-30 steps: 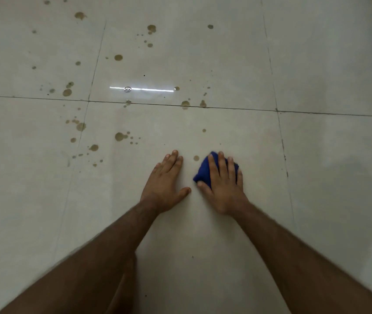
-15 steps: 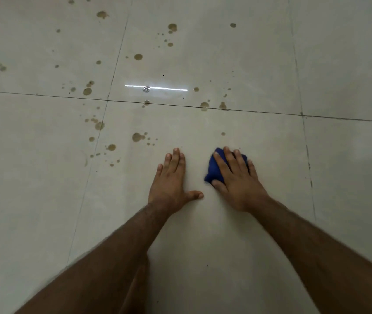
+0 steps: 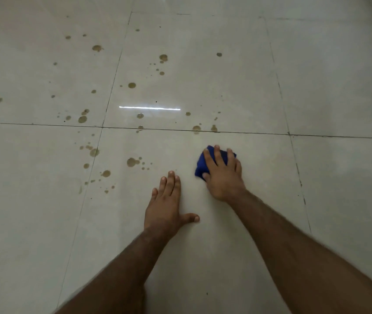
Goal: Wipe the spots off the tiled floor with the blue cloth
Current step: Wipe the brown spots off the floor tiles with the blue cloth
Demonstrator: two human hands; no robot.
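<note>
My right hand (image 3: 222, 177) presses a bunched blue cloth (image 3: 202, 165) onto the pale tiled floor (image 3: 260, 177), fingers laid across its top and thumb at its near-left edge. My left hand (image 3: 165, 211) rests flat on the same tile, nearer me and to the left, fingers together and thumb spread. Brown spots lie ahead: two on the grout line just beyond the cloth (image 3: 196, 128), a larger one left of the cloth (image 3: 131, 162), and several more scattered over the far and left tiles (image 3: 82, 119).
A bright strip of reflected light (image 3: 150, 108) lies on the far tile. Dark grout lines (image 3: 289, 133) cross the floor. The tiles to the right carry no brown spots, only faint dull patches.
My right hand has slid the cloth forward, away from me, towards the grout line. Two small spots near the cloth no longer show. My left hand stays planted.
</note>
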